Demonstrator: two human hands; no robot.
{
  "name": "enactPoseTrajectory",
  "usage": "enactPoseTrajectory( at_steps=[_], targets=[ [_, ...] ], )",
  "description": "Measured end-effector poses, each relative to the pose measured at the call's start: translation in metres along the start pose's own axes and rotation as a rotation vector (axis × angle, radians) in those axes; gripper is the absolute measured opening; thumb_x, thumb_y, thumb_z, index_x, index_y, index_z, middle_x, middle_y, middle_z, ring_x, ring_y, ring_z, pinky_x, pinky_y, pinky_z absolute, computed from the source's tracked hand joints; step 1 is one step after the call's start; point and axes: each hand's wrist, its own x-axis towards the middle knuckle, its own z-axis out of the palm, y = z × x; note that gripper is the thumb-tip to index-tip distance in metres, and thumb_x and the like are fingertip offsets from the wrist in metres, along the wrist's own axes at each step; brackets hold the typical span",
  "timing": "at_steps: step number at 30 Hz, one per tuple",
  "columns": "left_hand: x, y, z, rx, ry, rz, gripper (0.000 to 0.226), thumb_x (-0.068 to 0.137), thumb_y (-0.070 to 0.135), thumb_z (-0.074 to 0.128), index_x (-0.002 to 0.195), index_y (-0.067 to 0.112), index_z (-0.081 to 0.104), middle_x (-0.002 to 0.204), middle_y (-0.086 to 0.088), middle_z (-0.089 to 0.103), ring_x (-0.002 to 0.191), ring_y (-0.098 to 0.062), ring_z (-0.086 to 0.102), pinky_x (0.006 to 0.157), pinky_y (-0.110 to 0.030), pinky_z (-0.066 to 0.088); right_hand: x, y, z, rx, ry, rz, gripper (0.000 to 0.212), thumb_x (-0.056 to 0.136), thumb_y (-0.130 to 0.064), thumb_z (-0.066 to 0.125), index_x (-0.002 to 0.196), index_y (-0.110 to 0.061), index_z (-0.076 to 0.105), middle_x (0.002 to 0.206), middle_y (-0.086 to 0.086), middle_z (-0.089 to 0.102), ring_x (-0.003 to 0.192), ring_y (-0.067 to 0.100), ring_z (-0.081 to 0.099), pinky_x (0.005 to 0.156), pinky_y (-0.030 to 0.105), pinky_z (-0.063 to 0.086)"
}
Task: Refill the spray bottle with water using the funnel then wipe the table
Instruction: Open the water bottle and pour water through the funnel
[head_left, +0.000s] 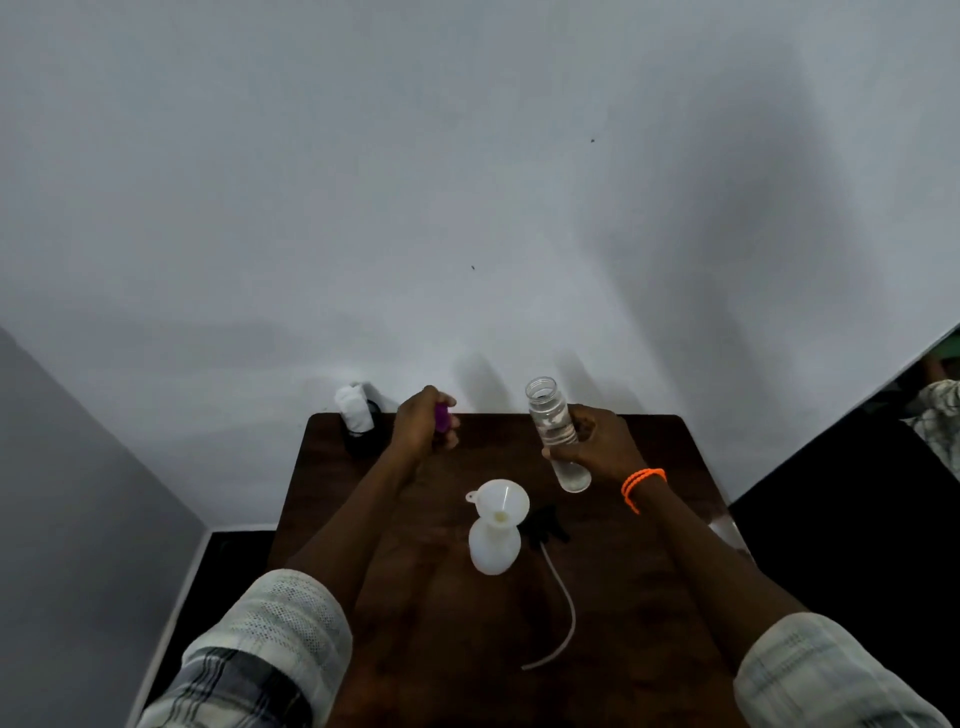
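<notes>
A white spray bottle (493, 548) stands near the middle of the dark wooden table (623, 597), with a white funnel (501, 503) seated in its neck. Its black spray head (545, 527) lies just to the right, a long white dip tube (563, 608) trailing toward me. My right hand (602, 441) grips a clear water bottle (553, 426), uncapped and held above the far right part of the table, behind the funnel. My left hand (423, 423) is closed around a purple cap (441, 417) over the far left of the table.
A rolled white cloth (354, 410) sits on a dark object at the table's far left corner. A pale wall rises right behind the table. Dark floor shows on both sides, and another person's sleeve is at the right edge.
</notes>
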Motion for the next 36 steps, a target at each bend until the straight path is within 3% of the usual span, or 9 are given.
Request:
enactPoseTrajectory(
  at_steps=[5, 7, 10, 13, 17, 21, 27, 32, 36],
  targets=[
    [-0.002, -0.055, -0.021, 0.173, 0.068, -0.060, 0.037, 0.094, 0.035, 0.055, 0.083, 0.001, 0.066, 0.067, -0.019, 0.064, 0.045, -0.028, 0.055, 0.044, -0.028, 0.043, -0.013, 0.021, 0.006, -0.042, -0.029, 0.030, 0.043, 0.057, -0.018, 0.095, 0.094, -0.031, 0.076, 0.086, -0.015, 0.076, 0.086, -0.004, 0.071, 0.077, 0.021, 0.055],
    [-0.004, -0.075, -0.026, 0.248, 0.062, -0.097, 0.039, 0.091, 0.041, 0.065, 0.085, 0.002, 0.068, 0.069, -0.018, 0.068, 0.050, -0.028, 0.059, 0.046, -0.029, 0.048, -0.017, 0.031, 0.010, -0.065, -0.035, 0.022, 0.050, 0.056, -0.018, 0.095, 0.102, -0.027, 0.077, 0.092, -0.015, 0.076, 0.091, -0.003, 0.070, 0.079, 0.022, 0.056],
    [-0.006, -0.100, -0.028, 0.303, 0.017, -0.145, 0.026, 0.089, 0.031, 0.071, 0.089, 0.006, 0.070, 0.076, -0.020, 0.068, 0.053, -0.026, 0.060, 0.048, -0.029, 0.050, -0.023, 0.044, 0.017, -0.077, -0.050, 0.022, 0.057, 0.055, -0.017, 0.094, 0.109, -0.024, 0.076, 0.098, -0.010, 0.077, 0.094, 0.001, 0.071, 0.083, 0.027, 0.058],
    [-0.010, -0.112, -0.027, 0.269, -0.036, -0.190, 0.017, 0.091, 0.022, 0.068, 0.094, 0.006, 0.070, 0.079, -0.021, 0.065, 0.053, -0.024, 0.059, 0.050, -0.030, 0.050, -0.029, 0.052, 0.022, -0.096, -0.059, 0.011, 0.054, 0.057, -0.012, 0.091, 0.108, -0.023, 0.076, 0.097, -0.008, 0.077, 0.092, 0.001, 0.071, 0.081, 0.025, 0.057],
    [-0.013, -0.118, -0.025, 0.261, -0.155, -0.228, 0.031, 0.088, 0.035, 0.072, 0.101, 0.008, 0.072, 0.079, -0.015, 0.069, 0.057, -0.023, 0.062, 0.055, -0.032, 0.053, -0.035, 0.060, 0.026, -0.105, -0.053, -0.009, 0.051, 0.060, -0.007, 0.090, 0.109, -0.017, 0.076, 0.098, -0.005, 0.077, 0.093, 0.002, 0.071, 0.081, 0.023, 0.056],
    [-0.012, -0.122, -0.022, 0.260, -0.211, -0.216, 0.043, 0.084, 0.042, 0.076, 0.099, 0.002, 0.070, 0.078, -0.012, 0.071, 0.063, -0.025, 0.064, 0.056, -0.033, 0.053, -0.038, 0.067, 0.026, -0.123, -0.089, -0.008, 0.052, 0.063, -0.013, 0.090, 0.113, -0.019, 0.075, 0.101, -0.009, 0.076, 0.095, -0.001, 0.070, 0.082, 0.017, 0.054],
    [-0.018, -0.126, -0.010, 0.136, -0.183, -0.207, 0.019, 0.092, 0.017, 0.068, 0.091, -0.001, 0.065, 0.074, -0.017, 0.063, 0.048, -0.020, 0.055, 0.042, -0.026, 0.044, -0.038, 0.073, 0.026, -0.155, -0.110, -0.034, 0.058, 0.063, -0.017, 0.092, 0.118, -0.016, 0.073, 0.107, -0.004, 0.076, 0.100, 0.003, 0.070, 0.085, 0.019, 0.055],
    [-0.018, -0.134, -0.008, 0.068, -0.159, -0.256, 0.020, 0.091, 0.019, 0.068, 0.101, 0.002, 0.070, 0.085, -0.018, 0.066, 0.059, -0.022, 0.062, 0.047, -0.028, 0.049, -0.041, 0.066, 0.025, -0.165, -0.104, -0.089, 0.046, 0.070, -0.021, 0.090, 0.113, -0.013, 0.075, 0.102, -0.002, 0.077, 0.095, 0.003, 0.071, 0.082, 0.017, 0.055],
    [-0.019, -0.136, -0.008, 0.028, -0.126, -0.266, 0.020, 0.091, 0.018, 0.067, 0.104, 0.002, 0.070, 0.085, -0.019, 0.064, 0.057, -0.023, 0.060, 0.045, -0.027, 0.047, -0.041, 0.063, 0.026, -0.206, -0.137, -0.120, 0.037, 0.073, -0.024, 0.087, 0.107, -0.013, 0.075, 0.098, 0.001, 0.077, 0.090, 0.007, 0.072, 0.080, 0.028, 0.058]
  ],
)
